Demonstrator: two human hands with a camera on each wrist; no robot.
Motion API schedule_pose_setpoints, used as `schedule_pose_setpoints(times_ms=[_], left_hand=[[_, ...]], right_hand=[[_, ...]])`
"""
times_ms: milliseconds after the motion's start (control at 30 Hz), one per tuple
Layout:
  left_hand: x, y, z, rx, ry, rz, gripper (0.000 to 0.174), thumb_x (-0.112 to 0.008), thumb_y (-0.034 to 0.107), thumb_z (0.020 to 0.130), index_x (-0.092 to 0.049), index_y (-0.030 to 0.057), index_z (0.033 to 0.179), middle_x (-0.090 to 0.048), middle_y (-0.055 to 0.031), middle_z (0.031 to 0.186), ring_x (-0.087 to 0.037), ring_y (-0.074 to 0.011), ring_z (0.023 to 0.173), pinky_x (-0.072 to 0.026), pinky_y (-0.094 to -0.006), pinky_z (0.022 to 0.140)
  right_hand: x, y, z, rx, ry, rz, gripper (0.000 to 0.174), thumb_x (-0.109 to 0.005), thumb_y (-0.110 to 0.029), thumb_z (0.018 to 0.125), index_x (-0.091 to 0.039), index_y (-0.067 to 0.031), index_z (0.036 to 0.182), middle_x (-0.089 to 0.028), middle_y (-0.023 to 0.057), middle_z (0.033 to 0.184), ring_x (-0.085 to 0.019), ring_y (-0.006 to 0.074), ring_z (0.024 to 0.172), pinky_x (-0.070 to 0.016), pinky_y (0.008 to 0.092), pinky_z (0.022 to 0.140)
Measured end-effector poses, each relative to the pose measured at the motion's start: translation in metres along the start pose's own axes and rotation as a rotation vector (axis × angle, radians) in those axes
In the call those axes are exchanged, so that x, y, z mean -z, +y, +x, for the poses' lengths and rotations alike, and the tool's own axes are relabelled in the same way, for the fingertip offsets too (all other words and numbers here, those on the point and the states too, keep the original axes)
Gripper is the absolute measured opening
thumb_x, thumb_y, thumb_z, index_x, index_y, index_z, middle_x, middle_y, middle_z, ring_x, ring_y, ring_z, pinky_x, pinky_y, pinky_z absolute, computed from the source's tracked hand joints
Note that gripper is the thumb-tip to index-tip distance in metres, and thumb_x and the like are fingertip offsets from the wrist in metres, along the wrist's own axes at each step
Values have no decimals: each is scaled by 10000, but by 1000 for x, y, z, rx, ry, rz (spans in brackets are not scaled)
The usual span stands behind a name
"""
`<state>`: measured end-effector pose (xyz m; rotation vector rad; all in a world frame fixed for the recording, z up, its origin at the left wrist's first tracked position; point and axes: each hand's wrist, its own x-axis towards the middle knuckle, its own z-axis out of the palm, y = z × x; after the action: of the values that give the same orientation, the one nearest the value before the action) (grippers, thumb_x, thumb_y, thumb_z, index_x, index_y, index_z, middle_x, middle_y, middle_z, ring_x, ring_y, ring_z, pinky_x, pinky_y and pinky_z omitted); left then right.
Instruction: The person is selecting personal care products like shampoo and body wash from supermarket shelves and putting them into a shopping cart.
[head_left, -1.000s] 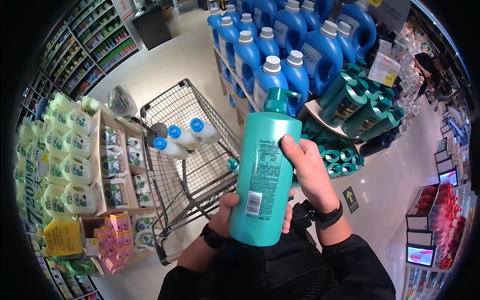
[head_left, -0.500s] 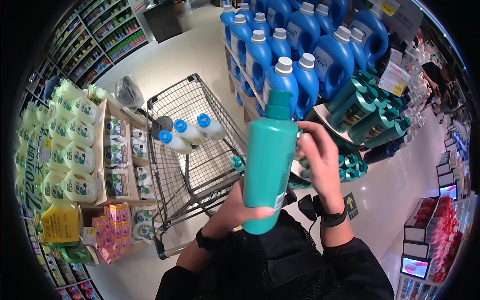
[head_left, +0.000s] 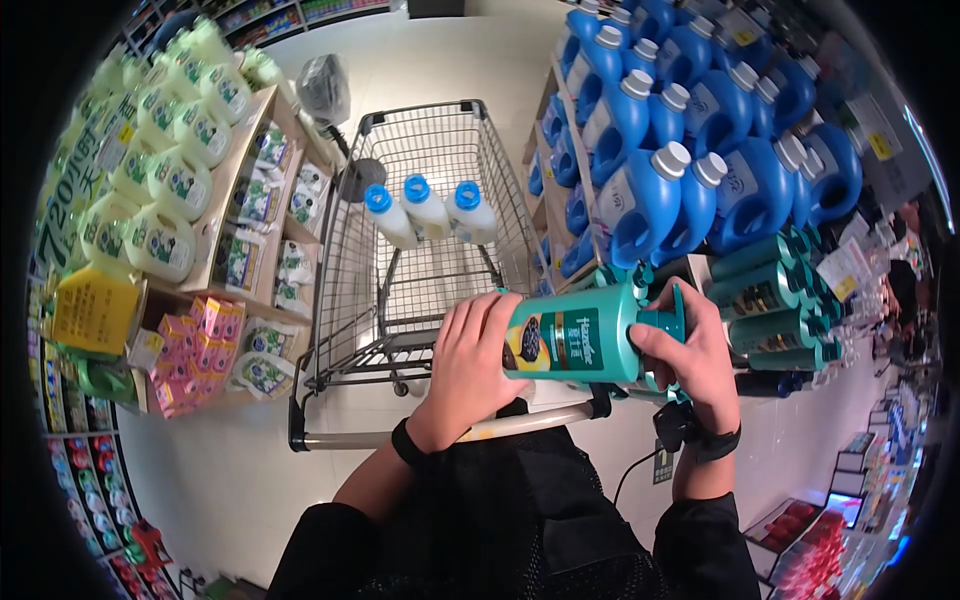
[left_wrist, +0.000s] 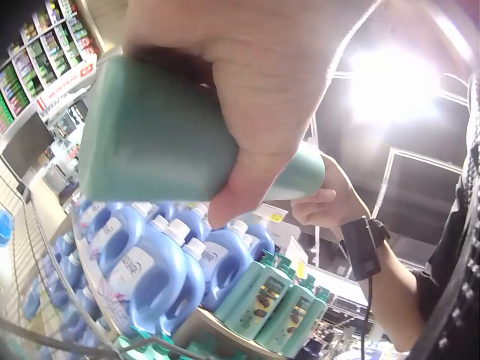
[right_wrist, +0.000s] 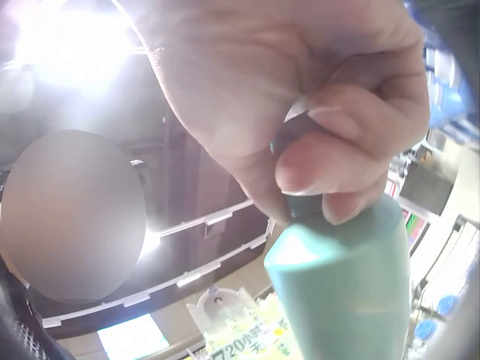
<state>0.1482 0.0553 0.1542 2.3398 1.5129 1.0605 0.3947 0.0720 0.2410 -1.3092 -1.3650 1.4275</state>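
A green pump bottle of shampoo [head_left: 575, 340] lies sideways between both hands in the head view, front label with a yellow picture turned up and pump head to the right. My left hand [head_left: 468, 355] grips its base end; in the left wrist view the thumb wraps over the bottle [left_wrist: 150, 150]. At the other end, my right hand [head_left: 695, 350] holds the pump and neck. The right wrist view shows its fingers curled round the dark pump, above the shoulder of the bottle [right_wrist: 345, 300]. Beyond the hands, three white bottles [head_left: 427, 212] with blue tops stand in the shopping cart [head_left: 340, 270].
The cart handle [head_left: 360, 440] runs just in front of my body. To the right, blue detergent jugs [head_left: 640, 205] and green pump bottles [head_left: 765, 290] fill a display. Pale jugs [head_left: 150, 240] and pink boxes [head_left: 190, 350] line the left side.
The shampoo bottle has gone from upright, back label showing, to lying sideways with its front label up. My right hand has moved onto the pump. The view has swung to the right.
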Motion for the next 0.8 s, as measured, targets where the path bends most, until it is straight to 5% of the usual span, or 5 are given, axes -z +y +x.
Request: schedule_pose_setpoints(times_ms=[167, 367, 600, 767, 800], left_hand=[[25, -26, -56, 341, -113, 101, 579, -779, 188, 751, -543, 22, 1253, -602, -173, 1199, -555, -354, 1126, -445, -426, 972], [43, -45, -173, 611, -7, 125, 371, -770, 286, 767, -666, 40, 1025, -691, -132, 897, -649, -344, 867, -502, -411, 766], [34, -19, -196, 666, 71, 298, 431, -756, 264, 754, -510, 74, 455, -478, -78, 442, -486, -293, 440, -420, -373, 519], [32, -13, -202, 585, 148, 311, 339, -726, 233, 762, -563, 99, 496, -539, -57, 486, -543, -245, 475, -455, -340, 549], [32, -11, -202, 600, 154, 319, 339, -726, 233, 762, -563, 99, 496, -539, -57, 486, -543, -245, 475, -455, -340, 549]], right_hand=[[-38, 13, 46, 21, 13, -207, 273, -760, -149, 803, -522, -22, 847, -553, 27, 572, -515, 92, 415, -368, 242, 346], [-64, 94, 122, 174, -62, -687, 341, -730, -233, 802, -535, 34, 885, -623, 151, 568, -622, 257, 431, -472, 360, 448], [-104, 189, 187, -176, -207, -697, 366, -711, -205, 800, -528, 75, 949, -619, 150, 539, -635, 248, 437, -517, 346, 477], [-121, 259, 212, -133, -306, -1163, 616, -686, -421, 761, -555, 99, 1065, -654, 331, 1048, -630, 463, 1023, -497, 483, 903], [-120, 277, 213, -103, -292, -1176, 585, -695, -401, 743, -605, 98, 1034, -669, 318, 1017, -652, 447, 992, -514, 474, 886]])
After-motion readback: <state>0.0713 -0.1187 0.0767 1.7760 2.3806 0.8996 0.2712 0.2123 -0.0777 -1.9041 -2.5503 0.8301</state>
